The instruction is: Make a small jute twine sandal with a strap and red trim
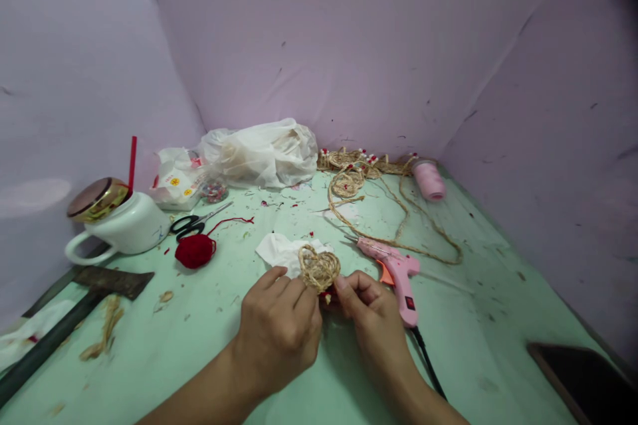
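Note:
A small heart made of wound jute twine [318, 267] stands upright between both of my hands, low in the middle of the view. My left hand [279, 329] is closed, its fingertips pinching the heart's lower left edge. The fingers of my right hand [371, 309] are pinched on its lower right edge, where a bit of red shows. A white tissue [279, 250] lies just behind the heart. A pink glue gun [396, 272] rests on the green table [473, 319] right beside my right hand, its black cord running toward me.
A red yarn ball [194, 251], black scissors [188, 222] and a white mug [122, 226] with a gold lid sit at left. A hatchet [74, 315] lies at the front left. Loose jute cord [399, 226], a pink spool [428, 179] and plastic bags [262, 153] lie behind. A dark slab [583, 378] is at right.

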`<state>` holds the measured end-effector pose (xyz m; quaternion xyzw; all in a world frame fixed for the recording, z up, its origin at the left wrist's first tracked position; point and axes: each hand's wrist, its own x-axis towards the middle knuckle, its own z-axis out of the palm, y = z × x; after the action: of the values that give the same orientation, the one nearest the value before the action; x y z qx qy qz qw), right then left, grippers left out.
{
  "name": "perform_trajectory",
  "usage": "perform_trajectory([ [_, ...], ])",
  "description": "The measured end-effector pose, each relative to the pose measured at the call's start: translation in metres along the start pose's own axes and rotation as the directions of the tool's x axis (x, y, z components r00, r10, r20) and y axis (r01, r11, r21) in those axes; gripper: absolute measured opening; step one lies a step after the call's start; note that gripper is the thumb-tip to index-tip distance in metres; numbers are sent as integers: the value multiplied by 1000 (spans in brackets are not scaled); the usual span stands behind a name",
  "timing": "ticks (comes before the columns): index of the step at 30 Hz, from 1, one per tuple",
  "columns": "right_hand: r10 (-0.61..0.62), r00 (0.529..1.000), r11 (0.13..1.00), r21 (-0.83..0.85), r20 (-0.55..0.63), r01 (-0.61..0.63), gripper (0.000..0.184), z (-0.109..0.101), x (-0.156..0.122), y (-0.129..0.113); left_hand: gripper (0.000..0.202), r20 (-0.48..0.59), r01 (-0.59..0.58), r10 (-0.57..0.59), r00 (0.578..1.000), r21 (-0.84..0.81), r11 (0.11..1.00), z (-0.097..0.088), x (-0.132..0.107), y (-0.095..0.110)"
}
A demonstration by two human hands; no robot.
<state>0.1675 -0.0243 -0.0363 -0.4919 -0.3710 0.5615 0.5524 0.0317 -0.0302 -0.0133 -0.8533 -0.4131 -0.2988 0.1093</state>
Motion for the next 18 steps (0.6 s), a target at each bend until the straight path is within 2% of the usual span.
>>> perform_trajectory([
  [3, 4, 1000, 999, 40, 4, -4, 40, 1, -1, 1, 17, -23, 2, -2, 1000, -13, 1000, 2, 0, -1],
  [6, 80, 996, 987, 140, 38, -85, 36, 2, -1, 2, 16, -52, 11, -13, 999, -48, 999, 3, -1, -1],
  [10, 218, 973, 928, 293, 72, -229, 32, 1, 3, 0, 9, 40, 2, 9, 999, -247, 969, -3, -2, 0],
  [12, 250, 965, 908, 327, 79, -262, 31, -2, 6, -2, 11, 46, 69, -56, 997, -369, 927, -9, -1, -4],
  [13, 262, 961, 904, 327, 85, -275, 30, -3, 8, -3, 13, 24, 143, -146, 989, -409, 902, -12, 1, -8],
  [14, 272, 958, 903, 320, 90, -287, 29, -5, 9, -4, 13, -2, 240, -268, 963, -441, 865, -14, 3, -13],
  [15, 280, 956, 904, 310, 93, -295, 28, -6, 11, -6, 11, -7, 367, -420, 908, -472, 802, -16, 5, -18],
  [16, 289, 953, 906, 294, 94, -304, 28, -7, 12, -6, 8, 54, 487, -545, 837, -527, 696, -16, 8, -22],
  [17, 299, 949, 909, 272, 97, -315, 28, -7, 13, -7, 12, 176, 588, -623, 762, -590, 553, -15, 10, -26],
  [18, 306, 946, 915, 241, 102, -322, 29, -7, 13, -7, 21, 335, 660, -632, 699, -642, 390, -14, 12, -29],
])
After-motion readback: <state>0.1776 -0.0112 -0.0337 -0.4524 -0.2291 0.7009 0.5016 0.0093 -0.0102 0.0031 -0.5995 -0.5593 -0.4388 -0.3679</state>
